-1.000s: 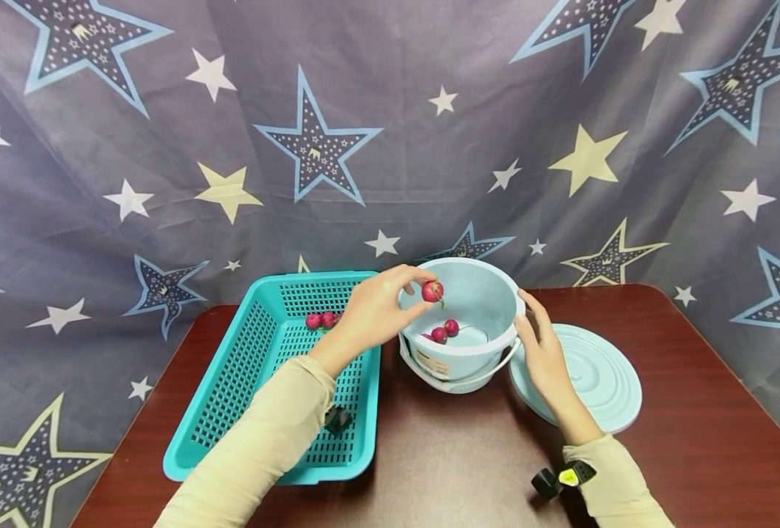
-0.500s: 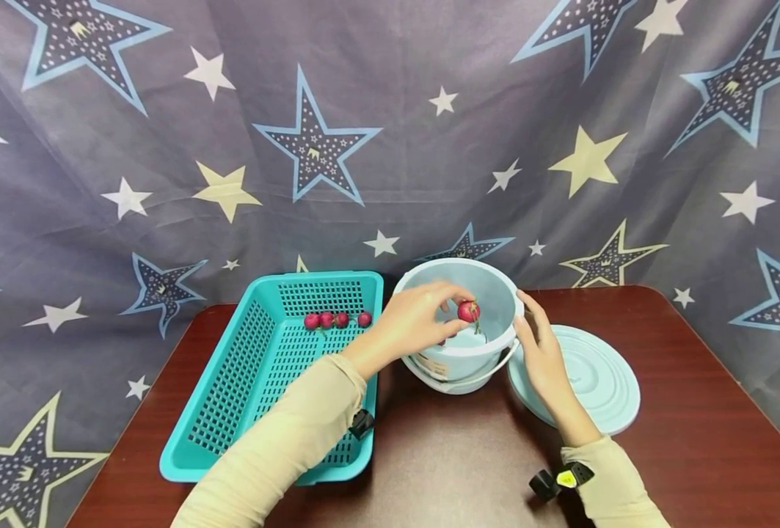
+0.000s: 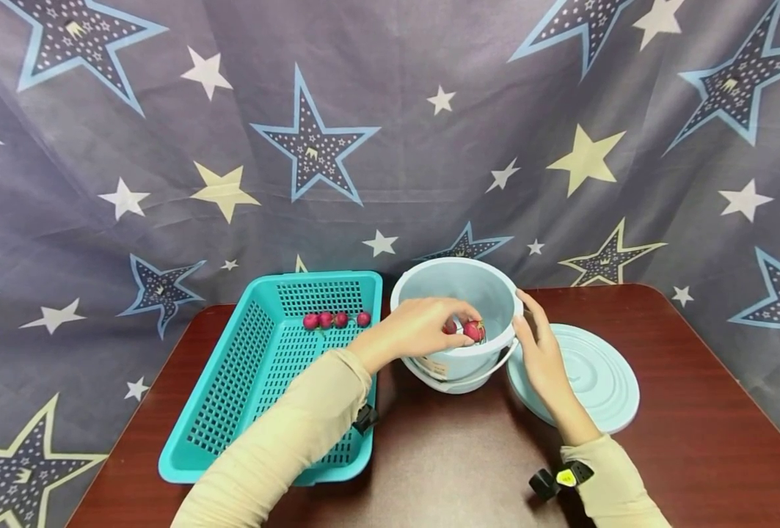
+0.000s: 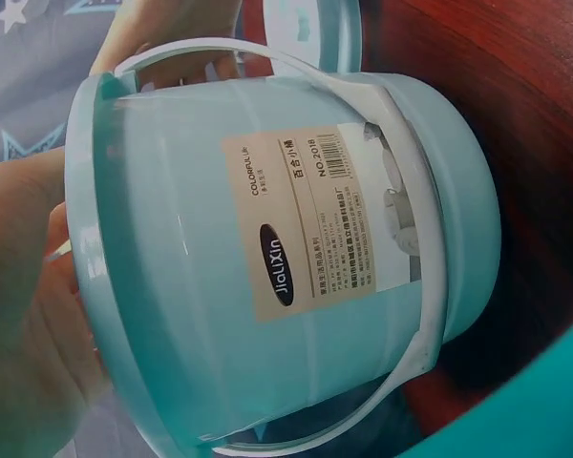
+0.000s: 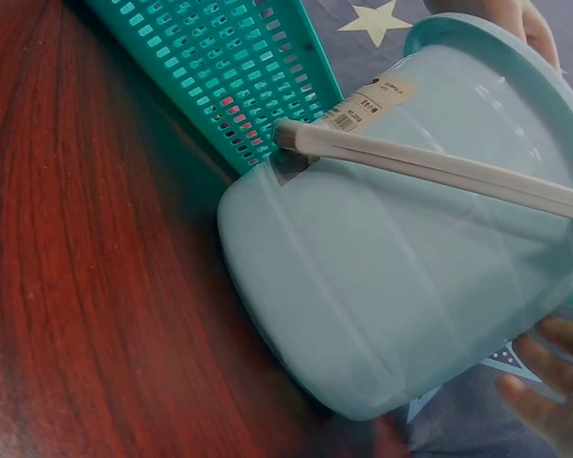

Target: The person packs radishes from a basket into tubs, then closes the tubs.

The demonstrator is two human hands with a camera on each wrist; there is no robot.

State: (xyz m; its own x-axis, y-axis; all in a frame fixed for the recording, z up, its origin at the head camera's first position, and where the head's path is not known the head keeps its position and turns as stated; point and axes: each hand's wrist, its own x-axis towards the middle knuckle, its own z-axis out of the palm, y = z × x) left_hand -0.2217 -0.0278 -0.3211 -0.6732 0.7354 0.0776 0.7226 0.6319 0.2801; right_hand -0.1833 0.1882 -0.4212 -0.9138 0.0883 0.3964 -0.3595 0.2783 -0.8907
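Observation:
My left hand reaches over the rim of a pale blue bucket and pinches a red radish low inside it. Another radish shows past the fingers; the rest of the bucket's bottom is mostly hidden by the hand. At the right side of the rim, my right hand rests with thumb and fingers fairly straight against the bucket. The right wrist view shows its fingers spread beside the outer wall. A white handle hangs across the labelled front of the bucket.
To the left stands a teal perforated basket, with several radishes in a row near its back. A pale blue lid lies right of the bucket, under the right forearm. A starry cloth hangs behind the brown table.
My left hand has carried the radish rightward over the rim and down into the bucket. The radishes in the basket have come into fuller view. My right hand stays at the rim.

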